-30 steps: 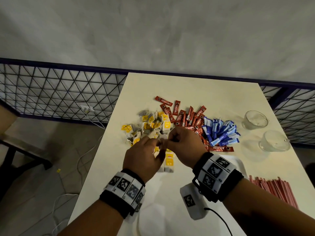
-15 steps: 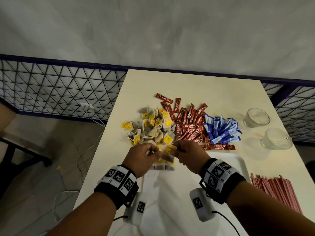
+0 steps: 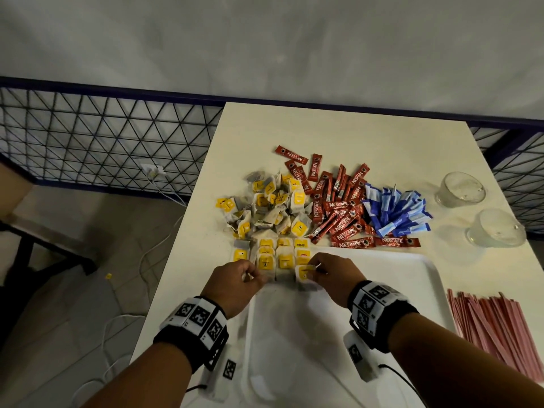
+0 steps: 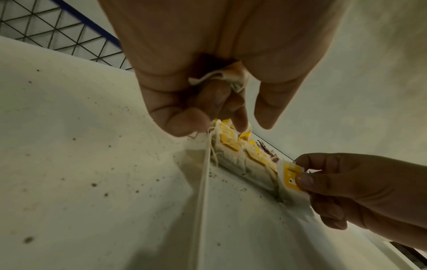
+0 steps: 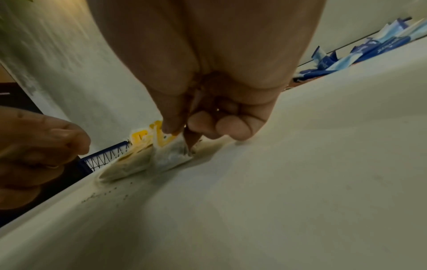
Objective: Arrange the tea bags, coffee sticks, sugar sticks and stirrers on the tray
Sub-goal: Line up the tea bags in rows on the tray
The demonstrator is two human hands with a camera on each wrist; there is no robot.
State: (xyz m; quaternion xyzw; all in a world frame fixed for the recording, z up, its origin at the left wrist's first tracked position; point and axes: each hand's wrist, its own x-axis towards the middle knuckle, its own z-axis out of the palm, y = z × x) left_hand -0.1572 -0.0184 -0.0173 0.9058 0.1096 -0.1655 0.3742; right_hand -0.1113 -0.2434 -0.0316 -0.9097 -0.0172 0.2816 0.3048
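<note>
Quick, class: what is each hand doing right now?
Left hand: pinching a crumpled tea bag.
Right hand: pinching a yellow-tagged tea bag on the tray.

Yellow-tagged tea bags (image 3: 282, 256) sit in neat rows at the white tray's (image 3: 412, 278) far-left corner; beyond lie loose tea bags (image 3: 270, 207), red coffee sticks (image 3: 338, 210), blue sugar sticks (image 3: 397, 213); pinkish stirrers (image 3: 494, 328), perhaps wrapped, lie right.

The stirrers (image 3: 500, 328) run off the right edge of the head view, so their far ends cannot be seen. The tray (image 3: 412, 278) is cut by the bottom edge, and both forearms cover parts of it. In the left wrist view the left hand (image 4: 208, 73) hides most of a crumpled tea bag (image 4: 221, 76) in its palm. The tag print on the tea bag row (image 3: 282, 257) is mostly too small to read.
</note>
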